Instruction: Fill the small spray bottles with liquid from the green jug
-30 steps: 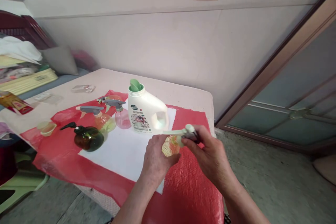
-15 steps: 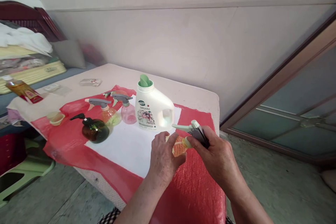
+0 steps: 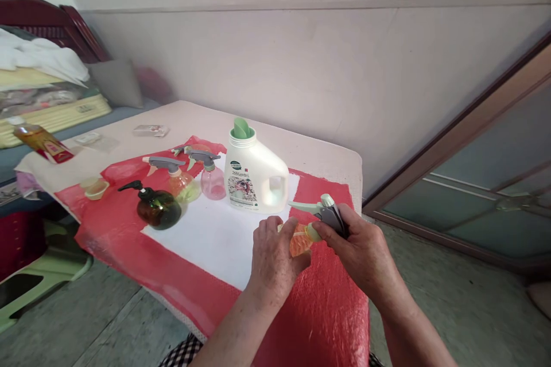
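Observation:
My left hand (image 3: 278,252) is closed around the clear, orange-tinted body of a small spray bottle (image 3: 300,241), which lies tilted on its side above the table's near right part. My right hand (image 3: 359,246) grips the bottle's grey and pale green trigger head (image 3: 329,215), thumb pressed by the yellowish collar. Whether the head is fully screwed on, I cannot tell. Just beyond my hands a white detergent jug (image 3: 253,175) stands upright, a green spout showing in its open neck. Part of the bottle's body is hidden behind my left fingers.
Left of the jug stand a pink spray bottle (image 3: 213,182), an orange and yellow spray bottle (image 3: 183,183) and a brown pump bottle (image 3: 158,209). A red plastic sheet (image 3: 116,223) and white paper (image 3: 206,235) cover the table. Farther left are a small dish (image 3: 93,188) and an amber bottle (image 3: 43,140).
The view has shifted slightly, so everything sits a little farther right. Both hands keep the same hold on the spray bottle.

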A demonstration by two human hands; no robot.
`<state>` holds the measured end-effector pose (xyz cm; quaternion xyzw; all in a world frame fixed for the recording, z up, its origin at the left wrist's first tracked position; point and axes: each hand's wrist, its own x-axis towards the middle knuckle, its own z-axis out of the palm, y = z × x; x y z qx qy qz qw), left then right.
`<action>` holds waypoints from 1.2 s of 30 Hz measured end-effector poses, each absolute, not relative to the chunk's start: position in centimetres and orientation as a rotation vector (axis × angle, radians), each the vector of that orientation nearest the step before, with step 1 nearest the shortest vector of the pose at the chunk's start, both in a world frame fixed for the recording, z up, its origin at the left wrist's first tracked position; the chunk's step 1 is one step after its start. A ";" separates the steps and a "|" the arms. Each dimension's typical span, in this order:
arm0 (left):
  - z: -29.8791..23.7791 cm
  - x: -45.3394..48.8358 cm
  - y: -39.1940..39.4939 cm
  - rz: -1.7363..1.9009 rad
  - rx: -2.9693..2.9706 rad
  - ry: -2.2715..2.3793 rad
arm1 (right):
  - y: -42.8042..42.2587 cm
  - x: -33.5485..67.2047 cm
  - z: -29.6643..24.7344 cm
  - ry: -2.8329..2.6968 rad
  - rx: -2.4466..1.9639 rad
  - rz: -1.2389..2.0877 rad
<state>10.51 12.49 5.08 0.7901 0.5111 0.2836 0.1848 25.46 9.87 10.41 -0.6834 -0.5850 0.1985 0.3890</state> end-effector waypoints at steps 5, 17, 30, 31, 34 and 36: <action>5.0 10.5 12.4 0.800 2.217 1.436 | 10.1 25.6 10.1 -1.474 -1.720 0.554; 5.4 10.2 12.1 0.820 2.354 1.550 | 10.6 25.5 9.7 -1.446 -1.757 0.627; 5.8 10.5 11.4 0.801 2.510 1.623 | 10.2 24.4 9.4 -1.165 -1.822 0.648; 5.8 10.5 11.4 0.805 2.539 1.606 | 10.2 24.4 9.5 -1.155 -1.817 0.649; 5.8 10.5 11.4 0.811 2.581 1.547 | 10.3 24.7 9.8 -1.153 -1.740 0.690; 5.7 10.5 11.5 0.836 2.543 1.492 | 10.4 25.0 10.1 -1.196 -1.633 0.775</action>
